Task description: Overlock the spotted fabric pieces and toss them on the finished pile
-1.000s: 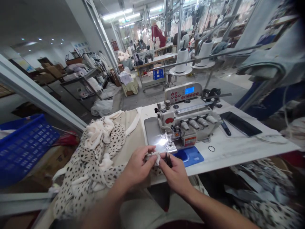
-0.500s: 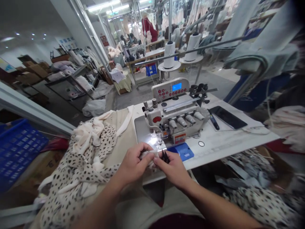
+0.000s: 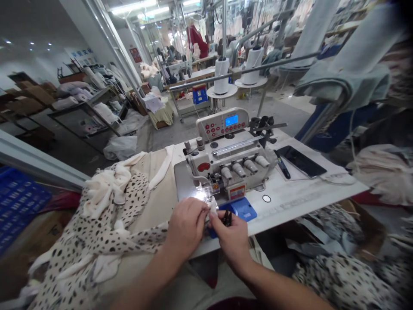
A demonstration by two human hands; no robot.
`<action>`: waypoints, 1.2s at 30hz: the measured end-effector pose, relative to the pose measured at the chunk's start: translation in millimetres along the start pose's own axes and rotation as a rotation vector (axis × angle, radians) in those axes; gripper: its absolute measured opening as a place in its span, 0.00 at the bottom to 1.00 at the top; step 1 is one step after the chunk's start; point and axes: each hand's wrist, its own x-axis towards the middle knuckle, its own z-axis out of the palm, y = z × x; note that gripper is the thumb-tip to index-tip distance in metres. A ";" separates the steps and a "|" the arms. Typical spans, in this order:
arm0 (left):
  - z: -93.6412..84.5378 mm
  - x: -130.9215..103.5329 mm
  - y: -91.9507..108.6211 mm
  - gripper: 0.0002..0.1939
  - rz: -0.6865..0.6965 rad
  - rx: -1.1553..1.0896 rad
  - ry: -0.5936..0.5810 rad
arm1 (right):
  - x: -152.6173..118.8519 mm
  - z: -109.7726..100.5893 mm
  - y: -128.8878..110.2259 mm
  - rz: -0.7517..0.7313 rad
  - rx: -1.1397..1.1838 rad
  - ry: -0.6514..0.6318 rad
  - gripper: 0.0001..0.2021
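Note:
My left hand (image 3: pixel 186 224) is closed, back upward, at the front of an overlock sewing machine (image 3: pixel 237 165). Its fingers pinch the end of a cream fabric with black spots (image 3: pixel 146 237), which trails off to the left over the table. Close beside it, my right hand (image 3: pixel 235 241) pinches a small pale piece of the fabric (image 3: pixel 212 209) between thumb and finger, just in front of the lit needle area. Dark thread snips (image 3: pixel 227 218) are tucked in that same hand, points up. The fingertips of my left hand are partly hidden.
A blue plate (image 3: pixel 243 209) lies at the table's front edge. To the right are a phone (image 3: pixel 301 160), a dark pen-like tool (image 3: pixel 283 165) and a black ring (image 3: pixel 266 198). Thread cones (image 3: pixel 221 76) stand behind the machine. A blue basket (image 3: pixel 22 206) is at far left.
Both hands have moved in toward the needle area with the fabric end. My left hand has turned so its back faces up. The view has shifted slightly.

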 end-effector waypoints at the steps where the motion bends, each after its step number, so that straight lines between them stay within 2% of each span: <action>1: 0.2 -0.8 1.4 0.06 0.012 0.044 0.048 | -0.2 1.5 2.6 0.018 0.022 0.010 0.18; 4: 1.4 -4.0 6.7 0.06 0.098 0.152 0.185 | 0.1 6.1 9.7 0.060 0.105 0.034 0.18; 7: 6.2 -8.8 11.0 0.09 0.215 0.142 0.164 | 1.7 8.7 13.6 0.081 0.184 0.046 0.18; 9: 10.0 -12.7 12.5 0.12 0.227 0.139 0.133 | 3.1 4.8 12.4 0.081 0.155 0.010 0.18; 14: 16.0 -19.5 10.5 0.13 0.246 0.221 0.178 | 8.6 -33.7 -8.6 -0.072 -0.176 -0.163 0.19; 17: 18.2 -20.8 6.1 0.10 0.271 0.204 0.219 | 15.5 -58.6 -34.6 -0.150 -0.367 -0.303 0.26; 19: 19.2 -21.3 3.5 0.09 0.258 0.200 0.216 | 21.1 -66.0 -54.0 -0.232 -0.573 -0.362 0.28; 23: 19.0 -21.7 2.0 0.09 0.275 0.245 0.196 | 28.7 -60.7 -81.7 -0.509 -1.129 -0.431 0.24; 26: 17.8 -21.3 2.2 0.09 0.297 0.268 0.186 | 29.0 -51.1 -90.0 -0.649 -1.432 -0.362 0.21; 29: 17.6 -21.0 2.0 0.10 0.315 0.281 0.192 | 27.5 -43.2 -95.2 -0.687 -1.559 -0.351 0.18; 36: 19.6 -23.3 -0.3 0.11 0.326 0.282 0.188 | 28.0 -32.7 -101.7 -0.686 -1.638 -0.378 0.15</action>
